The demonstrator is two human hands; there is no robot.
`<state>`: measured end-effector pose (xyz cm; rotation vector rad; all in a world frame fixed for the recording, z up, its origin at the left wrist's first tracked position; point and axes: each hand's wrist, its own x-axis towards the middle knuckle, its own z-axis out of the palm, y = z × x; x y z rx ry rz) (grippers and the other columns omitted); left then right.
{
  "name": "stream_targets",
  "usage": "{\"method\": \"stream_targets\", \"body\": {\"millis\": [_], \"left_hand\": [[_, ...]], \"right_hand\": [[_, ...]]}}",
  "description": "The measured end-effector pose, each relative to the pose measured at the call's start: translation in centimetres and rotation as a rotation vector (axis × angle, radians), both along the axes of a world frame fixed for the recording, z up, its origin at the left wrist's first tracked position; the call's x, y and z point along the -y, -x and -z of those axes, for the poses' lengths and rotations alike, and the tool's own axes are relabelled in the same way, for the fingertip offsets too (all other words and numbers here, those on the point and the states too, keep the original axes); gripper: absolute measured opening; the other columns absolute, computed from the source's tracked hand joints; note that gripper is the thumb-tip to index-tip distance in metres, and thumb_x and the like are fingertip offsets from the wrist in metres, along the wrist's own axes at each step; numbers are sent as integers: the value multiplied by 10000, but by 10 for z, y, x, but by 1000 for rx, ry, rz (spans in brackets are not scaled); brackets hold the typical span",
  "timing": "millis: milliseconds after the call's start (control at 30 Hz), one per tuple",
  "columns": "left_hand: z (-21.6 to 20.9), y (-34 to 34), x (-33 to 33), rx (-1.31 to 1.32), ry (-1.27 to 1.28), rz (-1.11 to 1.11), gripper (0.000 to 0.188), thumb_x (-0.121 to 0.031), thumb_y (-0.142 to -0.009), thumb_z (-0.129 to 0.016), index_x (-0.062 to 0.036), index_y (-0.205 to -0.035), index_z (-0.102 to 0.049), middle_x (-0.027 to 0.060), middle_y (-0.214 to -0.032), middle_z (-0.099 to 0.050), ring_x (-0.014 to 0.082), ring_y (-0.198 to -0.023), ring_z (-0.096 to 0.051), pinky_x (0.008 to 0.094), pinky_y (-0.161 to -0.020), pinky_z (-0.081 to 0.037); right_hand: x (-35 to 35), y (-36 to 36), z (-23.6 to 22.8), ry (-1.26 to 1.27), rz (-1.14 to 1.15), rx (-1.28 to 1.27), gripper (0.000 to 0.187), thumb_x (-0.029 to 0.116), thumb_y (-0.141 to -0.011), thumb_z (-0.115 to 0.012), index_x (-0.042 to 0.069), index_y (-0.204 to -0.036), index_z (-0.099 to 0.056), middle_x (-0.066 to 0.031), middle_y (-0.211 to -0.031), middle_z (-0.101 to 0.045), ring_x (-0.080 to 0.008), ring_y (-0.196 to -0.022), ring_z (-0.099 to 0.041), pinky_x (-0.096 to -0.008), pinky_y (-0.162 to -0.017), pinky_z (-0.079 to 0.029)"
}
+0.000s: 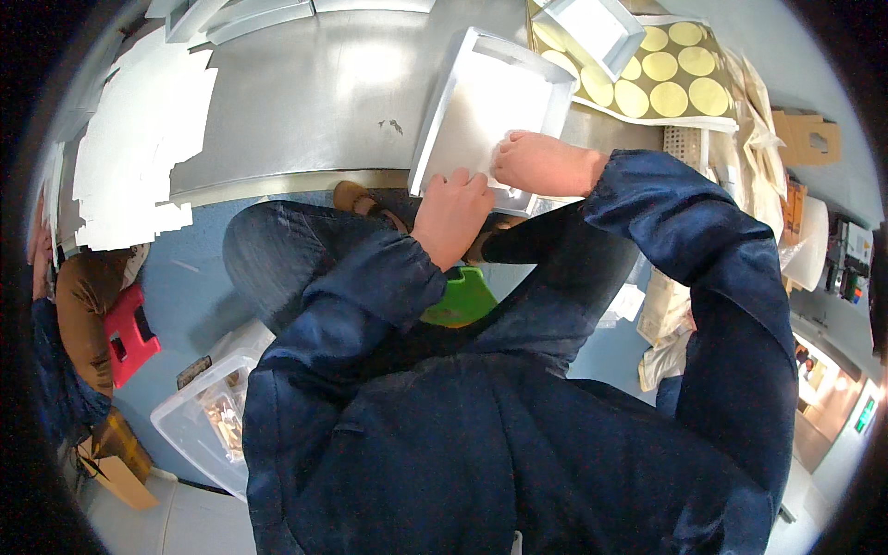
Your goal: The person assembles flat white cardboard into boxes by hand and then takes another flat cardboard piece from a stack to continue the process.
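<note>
A shallow white open box, grey-white on its walls, sits tilted at the near edge of a metal worktable, its near end jutting over my lap. The fingers of my left hand bend over the box's near wall, gripping it. At the near right corner my right hand is closed, curled fingers against the box's inner side; its fingertips are hidden. Both forearms are in dark blue sleeves.
Flat white card blanks lie stacked on the metal table at left. At right, another box rests on a sheet of round yellow stickers. Below are a green stool and a clear plastic bin. Another person sits far left.
</note>
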<state>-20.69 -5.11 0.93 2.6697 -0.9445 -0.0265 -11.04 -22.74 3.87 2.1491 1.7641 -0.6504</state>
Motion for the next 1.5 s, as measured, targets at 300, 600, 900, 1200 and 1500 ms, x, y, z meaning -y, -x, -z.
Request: {"method": "stream_targets", "body": {"millis": [300, 600, 900, 1200, 1500], "left_hand": [[-4, -12, -5, -43, -32, 97, 108, -115, -742, -564, -128, -834, -620, 15, -850, -540, 201, -879, -547, 355, -679, -445], [-27, -16, -8, 90, 297, -16, 178, -201, -712, -676, -116, -859, -624, 39, -906, -591, 225, -1009, -542, 437, -961, -340], [45, -28, -56, 8, 173, 24, 250, -156, -770, -616, -5, -964, -571, 181, -964, -549, 369, -977, -490, 452, -877, -379], [40, -33, -57, -52, 120, -98, 192, -88, -782, -619, -53, -964, -568, 125, -859, -541, 302, -874, -524, 450, -862, -394], [54, -45, -75, 419, 47, 197, 320, -40, -819, -513, -55, -1137, -541, 67, -965, -574, 204, -920, -561, 528, -1033, -314]], "right_hand": [[9, -1, 5, -188, 195, -191, 77, 115, -719, -561, 70, -756, -612, -50, -856, -556, -207, -903, -543, -318, -802, -421], [18, 25, 7, -356, 670, -18, 318, 91, -643, -681, 59, -939, -569, -110, -933, -541, -298, -936, -532, -400, -796, -435], [-35, 16, 69, -652, 811, -302, 169, 271, -676, -646, 109, -659, -690, -136, -677, -626, -322, -649, -609, -457, -537, -459], [-56, 74, 64, -844, 828, 341, 225, 263, -725, -627, 39, -715, -616, -106, -704, -612, -289, -664, -597, -399, -586, -465], [-37, 83, 84, -813, 837, 384, 88, 154, -699, -595, 76, -677, -562, -74, -619, -579, -283, -609, -596, -392, -550, -468]]}}
